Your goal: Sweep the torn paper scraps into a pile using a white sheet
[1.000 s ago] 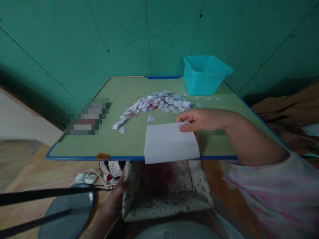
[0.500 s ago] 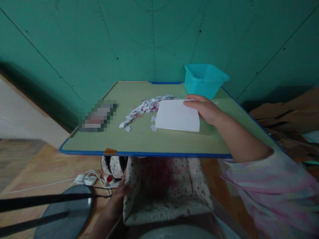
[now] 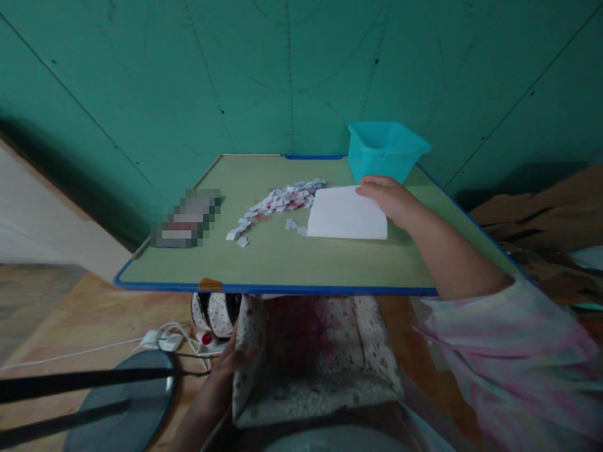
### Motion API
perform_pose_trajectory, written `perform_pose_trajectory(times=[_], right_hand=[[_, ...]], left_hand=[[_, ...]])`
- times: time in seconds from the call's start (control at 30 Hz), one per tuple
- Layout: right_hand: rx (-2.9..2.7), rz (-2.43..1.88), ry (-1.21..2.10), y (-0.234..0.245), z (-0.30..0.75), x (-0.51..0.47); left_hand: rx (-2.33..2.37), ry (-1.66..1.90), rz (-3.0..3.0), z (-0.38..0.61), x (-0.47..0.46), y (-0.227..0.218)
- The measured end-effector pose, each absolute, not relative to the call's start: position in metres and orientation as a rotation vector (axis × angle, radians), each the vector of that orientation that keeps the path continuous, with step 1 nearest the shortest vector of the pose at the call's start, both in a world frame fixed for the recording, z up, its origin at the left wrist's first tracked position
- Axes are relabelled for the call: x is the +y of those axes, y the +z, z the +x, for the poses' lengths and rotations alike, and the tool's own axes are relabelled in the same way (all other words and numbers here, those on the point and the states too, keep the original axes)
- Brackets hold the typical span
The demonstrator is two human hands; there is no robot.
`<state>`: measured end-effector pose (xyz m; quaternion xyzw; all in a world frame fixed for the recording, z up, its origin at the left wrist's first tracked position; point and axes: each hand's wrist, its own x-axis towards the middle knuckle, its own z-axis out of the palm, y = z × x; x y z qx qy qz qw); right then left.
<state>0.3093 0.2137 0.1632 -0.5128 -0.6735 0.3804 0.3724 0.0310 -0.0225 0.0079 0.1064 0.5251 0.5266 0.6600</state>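
Note:
My right hand [image 3: 389, 201] reaches across the green table [image 3: 282, 263] and grips the far right corner of a white sheet of paper [image 3: 347, 215]. The sheet lies on the tabletop and covers part of a curved pile of small paper scraps [image 3: 277, 202]. Below the table's front edge, my left hand [image 3: 226, 364] holds the left side of a speckled bag [image 3: 313, 358], its fingers curled round the edge.
A turquoise plastic tub [image 3: 386, 149] stands at the table's far right corner. A blurred-out flat object [image 3: 186, 218] lies at the table's left. On the wooden floor are a white cable and plug [image 3: 162, 339], a round grey base [image 3: 127, 402] and a black bar [image 3: 85, 376].
My right hand has slid the white sheet from the table's front edge away from me, over the scraps toward the tub. The left hand has stayed on the bag.

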Motion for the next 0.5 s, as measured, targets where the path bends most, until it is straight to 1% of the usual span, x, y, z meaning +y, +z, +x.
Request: perform_pose_trajectory(times=[0.17,0.33,0.43,0.5], right_hand=[[-1.588,-1.337,0.762,0.167,0.318,0.219],[-1.506,-1.3,0.61,0.167,0.32,0.221],[-1.595,-1.29,0.579,0.163,0.313,0.218],[-1.64,-1.268,0.63,0.16,0.307,0.214]], left_hand=[[1.192,1.286,0.23,0.036,-0.019,0.013],[1.18,1.174,0.196,0.045,-0.023,0.042],[1.23,1.169,0.22,0.047,-0.021,0.051],[1.238,1.195,0.227,0.047,-0.019,0.05]])
